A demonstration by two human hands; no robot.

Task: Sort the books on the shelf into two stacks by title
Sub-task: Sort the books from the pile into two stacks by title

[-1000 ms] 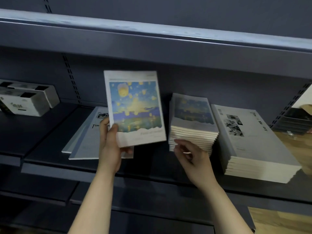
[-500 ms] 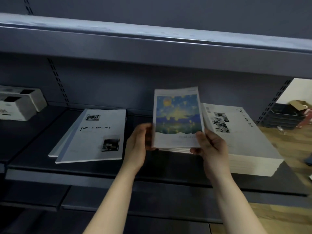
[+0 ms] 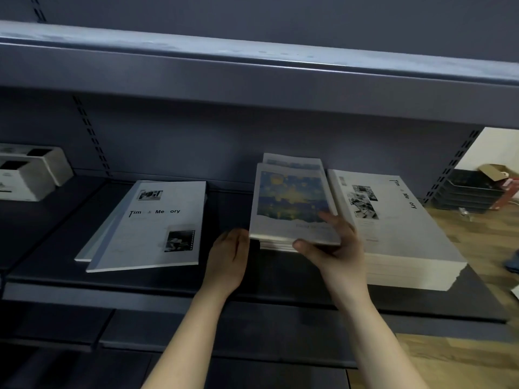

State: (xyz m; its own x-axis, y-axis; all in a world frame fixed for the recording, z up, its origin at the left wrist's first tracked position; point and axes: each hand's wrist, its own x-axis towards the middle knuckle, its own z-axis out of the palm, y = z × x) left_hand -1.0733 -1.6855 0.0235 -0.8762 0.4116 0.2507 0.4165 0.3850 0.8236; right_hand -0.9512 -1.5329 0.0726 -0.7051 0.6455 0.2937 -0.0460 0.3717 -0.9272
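With the right hand, pinches the near corner of the lantern-cover book, thumb under, fingers across the cover; with the left hand, fingers nearly straight, touches the side of the matching stack. Lays flat on that stack a book held upright a second ago. Leaves, seemingly, two Time & Memory copies at left to join the tall Time & Memory stack at right.

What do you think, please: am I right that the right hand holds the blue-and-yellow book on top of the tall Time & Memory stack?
Not quite. In the head view the right hand holds the blue-and-yellow book on top of the middle stack of matching covers, not on the tall Time & Memory stack, which stands just to its right.
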